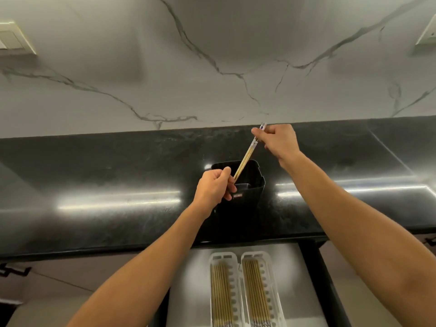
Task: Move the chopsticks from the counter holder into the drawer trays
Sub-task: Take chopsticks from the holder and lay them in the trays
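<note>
A black holder (pixel 247 199) stands on the dark counter (pixel 118 175). A pair of wooden chopsticks (pixel 246 156) with white patterned tops slants over its mouth. My right hand (pixel 278 140) pinches their top end, and my left hand (pixel 215 187) grips their lower end at the holder's rim. Below, in the open drawer (pixel 188 291), two white trays, the left tray (pixel 213 258) and the right tray (pixel 271 258), lie side by side, each filled with several chopsticks.
A white marble backsplash (pixel 212 67) rises behind the counter, with a wall switch (pixel 14 38) at far left and an outlet (pixel 427 34) at far right. The drawer's dark side rail (pixel 316 267) runs along the right. A cabinet handle (pixel 14 271) shows at lower left.
</note>
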